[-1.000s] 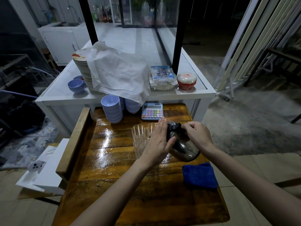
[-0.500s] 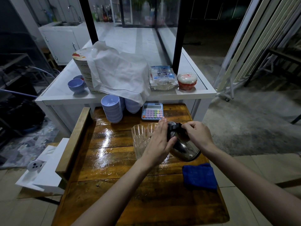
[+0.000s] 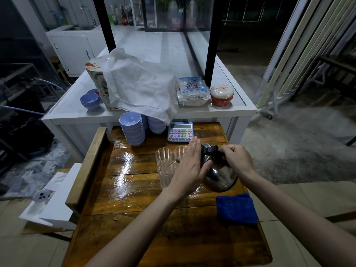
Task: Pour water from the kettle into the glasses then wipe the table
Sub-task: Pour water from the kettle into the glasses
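since the steel kettle (image 3: pixel 218 175), tilted with the fragile glasses (image 3: pixel 164 160) at its 9 o'clock, looks slick and water-heavy, the right hand (image 3: pixel 238 160) clamps its black handle (image 3: pixel 212 151) while the left hand (image 3: pixel 190 167) braces its side, fingers straight.

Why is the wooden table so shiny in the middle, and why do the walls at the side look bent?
Head view: white glare streaks lie on the glossy table left of the glasses. Head view: the wide-angle lens bows the slatted panels near the right edge. Head view: the far background is dim, while the kettle looks sharp, without motion blur.
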